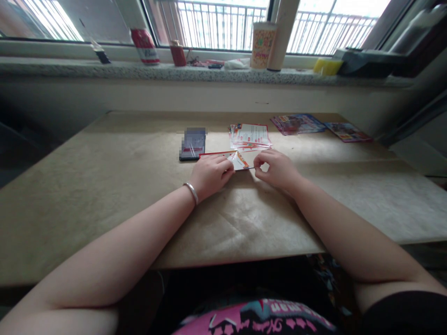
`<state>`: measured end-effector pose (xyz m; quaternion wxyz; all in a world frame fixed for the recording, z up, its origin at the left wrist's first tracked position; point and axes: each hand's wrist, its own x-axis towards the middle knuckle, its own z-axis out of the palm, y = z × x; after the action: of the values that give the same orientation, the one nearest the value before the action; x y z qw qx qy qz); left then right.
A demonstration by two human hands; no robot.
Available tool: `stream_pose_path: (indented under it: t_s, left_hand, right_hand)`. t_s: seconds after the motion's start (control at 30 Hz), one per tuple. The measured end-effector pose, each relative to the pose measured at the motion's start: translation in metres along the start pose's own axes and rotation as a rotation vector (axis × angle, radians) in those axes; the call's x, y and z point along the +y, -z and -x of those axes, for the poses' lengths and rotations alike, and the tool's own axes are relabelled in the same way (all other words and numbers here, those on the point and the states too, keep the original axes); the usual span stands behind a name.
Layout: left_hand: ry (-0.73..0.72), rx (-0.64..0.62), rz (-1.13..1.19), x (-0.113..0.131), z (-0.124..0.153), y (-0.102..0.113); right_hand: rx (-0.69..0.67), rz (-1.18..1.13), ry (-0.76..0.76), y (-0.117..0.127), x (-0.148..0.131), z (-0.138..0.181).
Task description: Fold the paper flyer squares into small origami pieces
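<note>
A folded paper card (240, 160), white with red and orange edging, lies in front of me on the table. My left hand (211, 174), with a silver bangle on the wrist, covers its left part, fingers curled and thumb pressed at the near edge. At the card's right end, my right hand (275, 168) is closed in a pinch, thumb and forefinger meeting at a thin dark edge. The fingertips hide how much of the card is between them. Just beyond is a loose stack of similar printed cards (251, 135). A dark phone (193, 144) lies beyond my left hand.
Colourful printed packets (298, 123) lie at the table's back right, with another packet (348, 132) beside them. On the stone windowsill (216, 77) stand a red and white can (145, 46), a red container (178, 55), a patterned cup (263, 45) and a yellow item (327, 66).
</note>
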<state>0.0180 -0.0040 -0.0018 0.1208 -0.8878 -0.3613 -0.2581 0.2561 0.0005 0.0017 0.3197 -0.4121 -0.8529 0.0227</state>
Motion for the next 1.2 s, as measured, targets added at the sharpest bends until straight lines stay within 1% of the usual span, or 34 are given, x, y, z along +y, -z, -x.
stream_pose_path:
  t_s: [0.33,0.5,0.63,0.7,0.9,1.0,1.1,1.2]
  left_hand:
    - [0.032,-0.040,0.012,0.000,0.000,0.002]
    - [0.032,-0.042,0.000,-0.003,0.002,-0.001]
    - [0.031,-0.032,0.022,-0.003,0.002,-0.004]
    - [0.010,-0.022,0.033,-0.001,0.002,-0.005]
    - [-0.113,-0.024,-0.038,0.002,0.001,-0.004]
    - [-0.151,-0.001,-0.063,0.004,0.000,-0.003]
    - [-0.157,0.018,-0.061,0.004,-0.001,-0.003]
    - [-0.149,0.040,-0.074,0.005,-0.001,-0.003]
  right_hand:
    - [-0.023,-0.021,-0.015,0.007,0.008,0.001]
    - [0.009,-0.056,-0.030,0.008,0.012,0.002]
    - [-0.002,-0.051,0.056,0.003,0.005,0.001]
    - [-0.053,-0.015,0.116,-0.001,-0.002,0.000]
    - [-0.054,0.098,0.138,-0.014,-0.016,-0.003]
    - [-0.061,0.143,0.175,-0.017,-0.020,-0.005]
    - [-0.070,0.161,0.222,-0.018,-0.021,-0.005]
    - [-0.062,0.163,0.235,-0.018,-0.021,-0.005]
